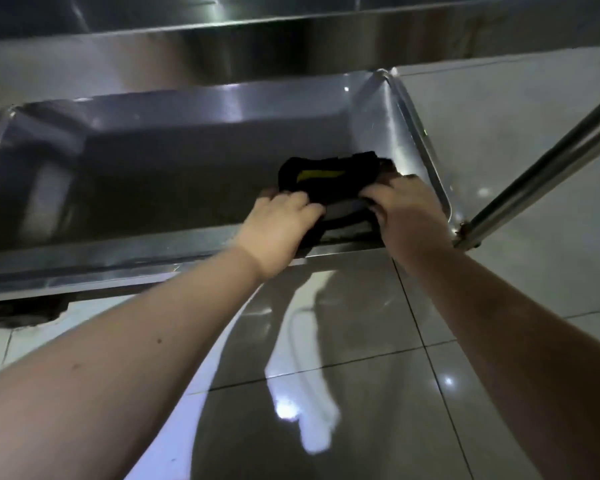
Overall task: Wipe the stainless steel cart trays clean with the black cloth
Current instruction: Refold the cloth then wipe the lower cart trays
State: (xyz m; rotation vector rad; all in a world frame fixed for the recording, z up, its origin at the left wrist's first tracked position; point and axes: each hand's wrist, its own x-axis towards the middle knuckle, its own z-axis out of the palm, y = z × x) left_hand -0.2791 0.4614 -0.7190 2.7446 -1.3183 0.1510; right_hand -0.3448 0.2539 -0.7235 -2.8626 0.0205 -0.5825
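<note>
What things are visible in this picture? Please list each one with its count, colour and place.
tray: one, silver steel, lower level of the cart, centre of view
black cloth: one, black with a yellow patch, inside the tray near its right end
upper shelf: one, silver steel, above the tray
cart post: one, silver tube, at the tray's right near corner
floor: glossy grey tiles, below the cart
left hand: holds the cloth's left side
right hand: holds the cloth's right side
</note>
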